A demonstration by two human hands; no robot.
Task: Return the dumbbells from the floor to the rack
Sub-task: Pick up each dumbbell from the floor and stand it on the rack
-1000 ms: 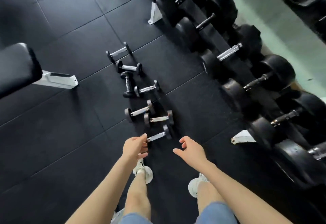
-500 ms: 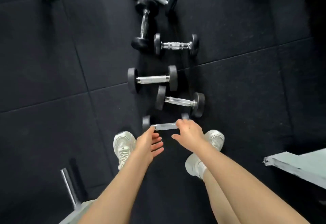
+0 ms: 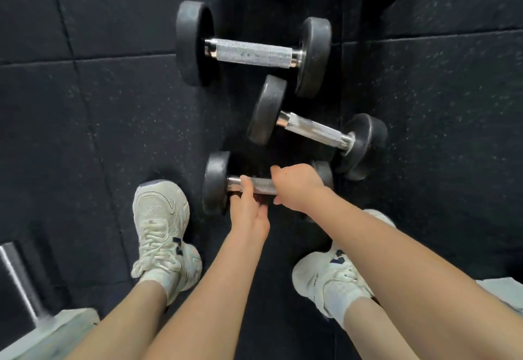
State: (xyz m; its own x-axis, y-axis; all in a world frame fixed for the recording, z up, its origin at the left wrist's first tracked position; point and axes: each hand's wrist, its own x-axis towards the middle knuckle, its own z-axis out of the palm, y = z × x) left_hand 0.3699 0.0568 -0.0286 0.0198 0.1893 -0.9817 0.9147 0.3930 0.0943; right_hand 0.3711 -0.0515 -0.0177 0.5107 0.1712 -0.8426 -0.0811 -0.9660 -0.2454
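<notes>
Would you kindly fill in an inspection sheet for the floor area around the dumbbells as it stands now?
Surface: black speckled rubber floor tiles, seams visible.
Job's things: nearest dumbbell lies on the floor between the shoes; middle dumbbell angled beyond it; far dumbbell beyond that. Rack not clearly in view.
Clutter: nothing seen.
Grips: left hand at the nearest dumbbell's handle, thumb over it; right hand wrapped over the same handle.
Cables: nothing seen.
Surroundings: pale shoes, a metal bar and pale frame at lower left.
</notes>
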